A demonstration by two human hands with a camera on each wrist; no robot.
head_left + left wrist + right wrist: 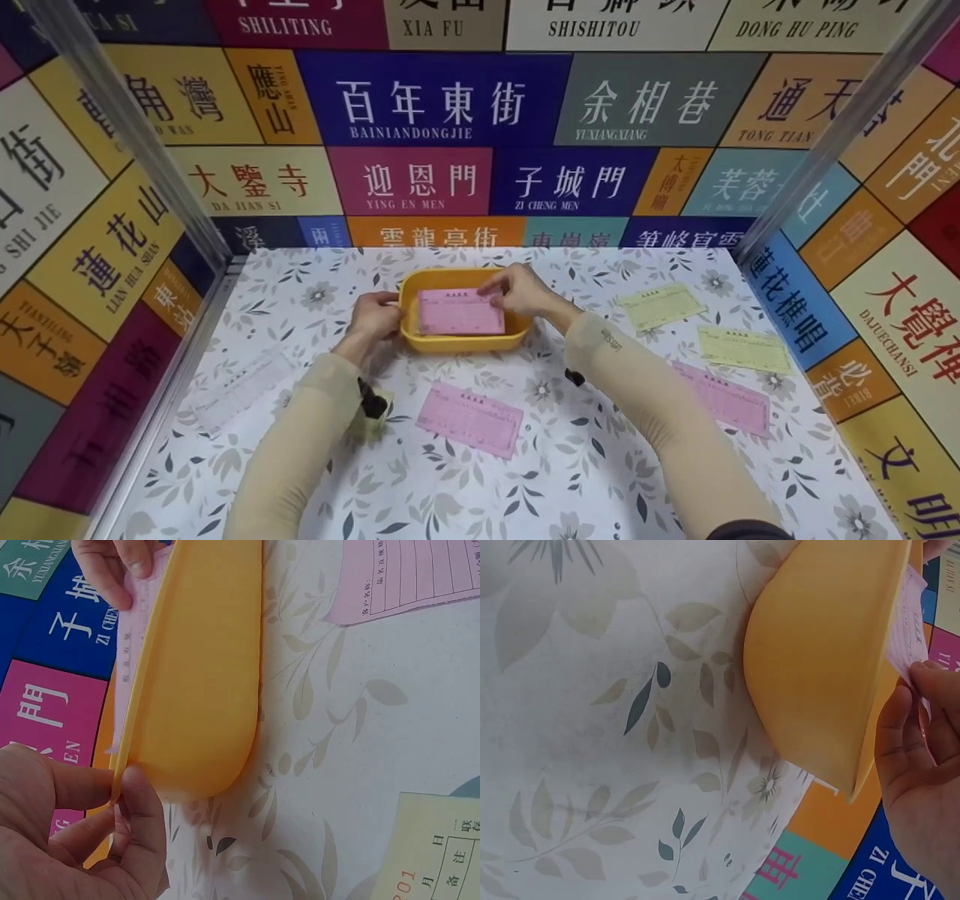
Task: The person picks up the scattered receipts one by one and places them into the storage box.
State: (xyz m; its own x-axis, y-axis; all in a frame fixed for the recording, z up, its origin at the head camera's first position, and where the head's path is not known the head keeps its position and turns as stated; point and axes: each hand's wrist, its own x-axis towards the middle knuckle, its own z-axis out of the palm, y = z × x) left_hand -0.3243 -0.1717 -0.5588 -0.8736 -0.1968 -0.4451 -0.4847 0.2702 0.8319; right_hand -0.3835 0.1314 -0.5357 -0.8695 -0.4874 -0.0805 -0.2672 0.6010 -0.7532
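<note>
A yellow plastic basin (pixel 465 345) stands near the back of the table. My left hand (pixel 377 316) pinches its left rim between thumb and fingers, as the left wrist view shows closely. A pink printed slip (pixel 459 315) lies in or over the basin's opening. The slip's right edge is pinched by my right hand (pixel 517 291); in the right wrist view, thumb and fingertips grip the paper (pixel 909 634) just above the rim. The basin's inner floor is mostly hidden under the slip.
Another pink slip (pixel 471 418) lies in front of the basin. To the right are two yellow slips (pixel 661 305) and a pink slip (pixel 731 401). A pale slip (pixel 244 386) lies at the left, and a yellow slip (pixel 431 855) sits partly under my left forearm. Sign-covered walls (pixel 442 97) enclose the table.
</note>
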